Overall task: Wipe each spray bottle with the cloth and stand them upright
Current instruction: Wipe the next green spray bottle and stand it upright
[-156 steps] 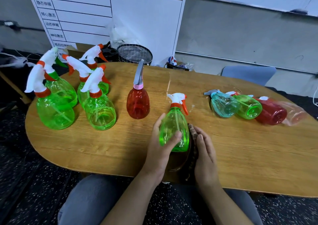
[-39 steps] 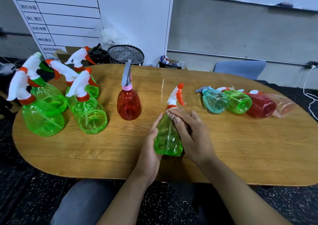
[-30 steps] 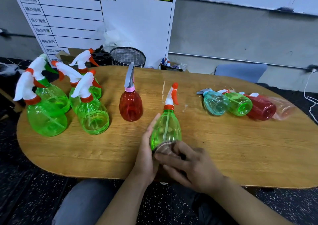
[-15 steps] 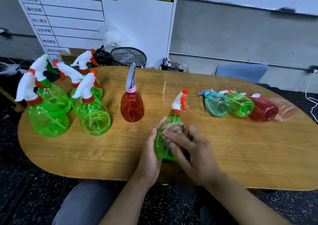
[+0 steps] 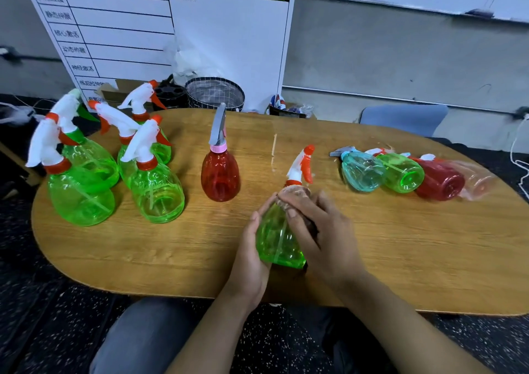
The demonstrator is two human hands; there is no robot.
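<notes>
A green spray bottle (image 5: pixel 276 239) with a white and orange trigger head stands tilted near the table's front edge. My left hand (image 5: pixel 252 256) grips its left side. My right hand (image 5: pixel 320 230) presses a brownish cloth (image 5: pixel 294 194) against the bottle's shoulder, just under the neck; most of the cloth is hidden under my fingers. Several green bottles (image 5: pixel 156 190) and a red bottle (image 5: pixel 220 174) stand upright at the left. On the right lie a teal bottle (image 5: pixel 362 170), a green bottle (image 5: pixel 402 172), a red bottle (image 5: pixel 439 180) and a pale pink bottle (image 5: pixel 476 180) on their sides.
The oval wooden table (image 5: pixel 415 253) has bare wood at the front right and front left. Behind it stand a whiteboard chart (image 5: pixel 171 30), a mesh basket (image 5: pixel 216 93) and a blue chair back (image 5: pixel 402 117). My knees show below the table edge.
My right hand has slid the cloth from the bottle's base up its side to the shoulder. The left hand has kept its hold while the bottle tilted slightly.
</notes>
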